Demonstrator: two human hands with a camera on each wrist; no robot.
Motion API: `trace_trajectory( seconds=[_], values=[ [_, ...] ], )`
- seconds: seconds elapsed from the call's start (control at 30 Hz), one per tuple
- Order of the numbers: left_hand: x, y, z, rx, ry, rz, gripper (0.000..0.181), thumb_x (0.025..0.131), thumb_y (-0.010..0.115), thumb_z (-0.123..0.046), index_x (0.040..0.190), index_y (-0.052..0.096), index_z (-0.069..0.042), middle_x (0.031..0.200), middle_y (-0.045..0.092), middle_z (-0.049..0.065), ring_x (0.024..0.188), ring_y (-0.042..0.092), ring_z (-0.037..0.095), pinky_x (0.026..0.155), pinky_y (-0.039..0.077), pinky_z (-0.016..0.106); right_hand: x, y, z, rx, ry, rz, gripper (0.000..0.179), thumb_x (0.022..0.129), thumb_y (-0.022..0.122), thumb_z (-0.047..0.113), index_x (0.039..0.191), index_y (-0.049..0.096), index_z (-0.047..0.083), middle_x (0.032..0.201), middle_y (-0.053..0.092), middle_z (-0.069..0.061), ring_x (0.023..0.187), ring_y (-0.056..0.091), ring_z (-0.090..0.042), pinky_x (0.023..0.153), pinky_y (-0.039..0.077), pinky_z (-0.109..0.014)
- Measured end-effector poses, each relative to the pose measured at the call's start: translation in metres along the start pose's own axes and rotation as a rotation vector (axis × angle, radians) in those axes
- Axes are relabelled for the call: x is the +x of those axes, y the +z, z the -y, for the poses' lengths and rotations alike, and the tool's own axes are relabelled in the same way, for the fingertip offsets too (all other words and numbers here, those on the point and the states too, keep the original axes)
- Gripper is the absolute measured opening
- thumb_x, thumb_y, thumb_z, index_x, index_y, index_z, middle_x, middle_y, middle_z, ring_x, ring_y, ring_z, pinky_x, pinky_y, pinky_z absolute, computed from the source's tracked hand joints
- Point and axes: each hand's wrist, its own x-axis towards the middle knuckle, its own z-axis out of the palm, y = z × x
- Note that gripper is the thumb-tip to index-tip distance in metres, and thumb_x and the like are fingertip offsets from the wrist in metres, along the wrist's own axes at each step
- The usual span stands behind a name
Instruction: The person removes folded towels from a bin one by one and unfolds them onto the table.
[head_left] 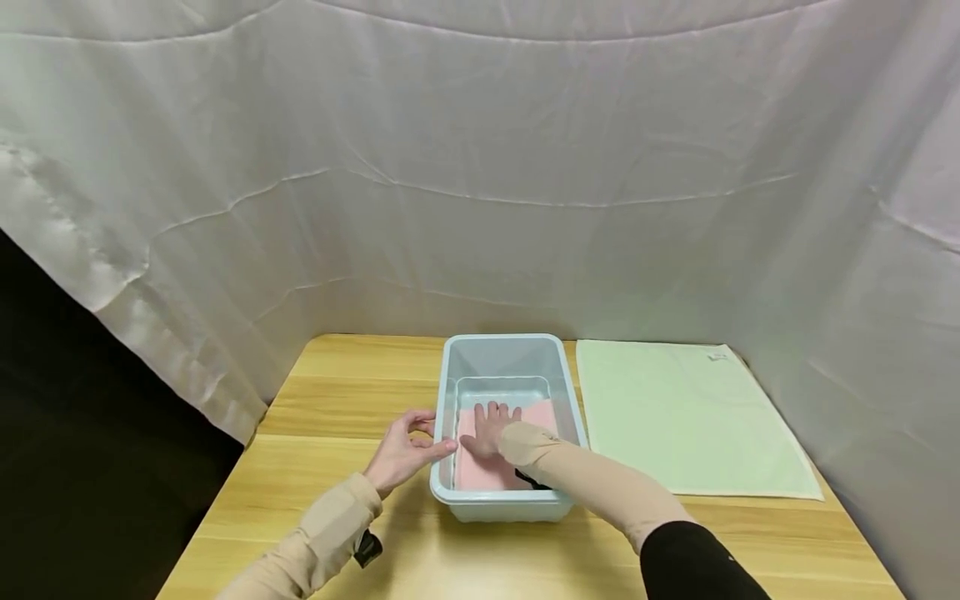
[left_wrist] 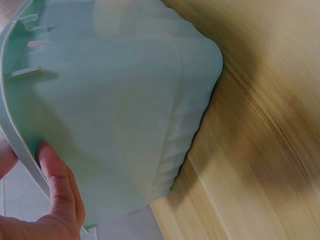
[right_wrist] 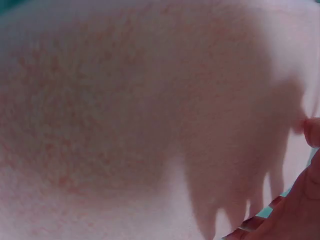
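Observation:
A light blue-grey plastic bin stands on the table. My left hand grips its left rim, with the thumb over the top edge and fingers against the outer wall. Inside the bin, a pink cloth is spread over much of the floor. My right hand reaches in and rests on this cloth, fingers straight and spread apart. Up close in the right wrist view, the cloth has a soft, fuzzy surface, with part of the hand at the right edge.
A pale green cloth lies flat on the table to the right of the bin, with a small tag at its far corner. The wooden table reaches back to a white curtain. Black fabric hangs at the left.

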Motion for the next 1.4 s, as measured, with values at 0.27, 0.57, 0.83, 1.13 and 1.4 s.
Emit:
trace_trajectory(
  seconds=[0.27,0.57,0.83,1.13,1.4],
  values=[
    [-0.003,0.003,0.0,-0.006,0.006,-0.003,0.067,0.081,0.083,-0.01,0.137,0.05,0.008,0.116,0.06,0.023,0.086,0.068,0.021,0.072,0.061,0.035,0.003,0.012,0.0,-0.004,-0.012,0.002,0.075,0.1,0.046,0.057,0.154,0.035,0.006,0.157,0.038,-0.017,0.15,0.032,-0.032,0.126,0.019,-0.059],
    [-0.002,0.003,-0.001,0.003,-0.018,-0.008,0.068,0.081,0.084,-0.013,0.138,0.051,0.006,0.116,0.06,0.022,0.089,0.066,0.023,0.074,0.06,0.033,0.012,0.019,-0.006,-0.021,-0.043,-0.058,0.072,0.098,0.049,0.058,0.142,0.045,0.002,0.143,0.048,-0.018,0.139,0.041,-0.031,0.122,0.029,-0.055],
    [-0.002,0.002,-0.001,0.007,-0.007,-0.003,0.068,0.082,0.083,-0.013,0.138,0.05,0.007,0.115,0.06,0.023,0.089,0.066,0.024,0.075,0.06,0.033,0.014,0.016,-0.009,-0.111,-0.131,-0.219,0.064,0.094,0.053,0.061,0.125,0.053,0.005,0.116,0.055,-0.013,0.114,0.052,-0.027,0.102,0.044,-0.043],
    [0.0,-0.001,-0.001,0.027,0.006,0.018,0.07,0.082,0.083,-0.015,0.139,0.049,0.008,0.114,0.061,0.022,0.088,0.066,0.022,0.075,0.059,0.032,0.008,-0.006,-0.008,-0.178,-0.176,-0.358,0.06,0.092,0.055,0.063,0.117,0.052,0.008,0.106,0.052,-0.009,0.103,0.05,-0.024,0.093,0.045,-0.038],
    [-0.001,-0.01,-0.003,0.022,-0.004,0.054,0.073,0.084,0.082,-0.015,0.142,0.044,0.008,0.115,0.058,0.023,0.087,0.066,0.021,0.076,0.058,0.03,-0.008,-0.033,-0.006,-0.102,-0.237,-0.416,0.055,0.095,0.054,0.058,0.11,0.052,0.006,0.099,0.049,-0.009,0.097,0.048,-0.025,0.088,0.045,-0.039]
  ],
)
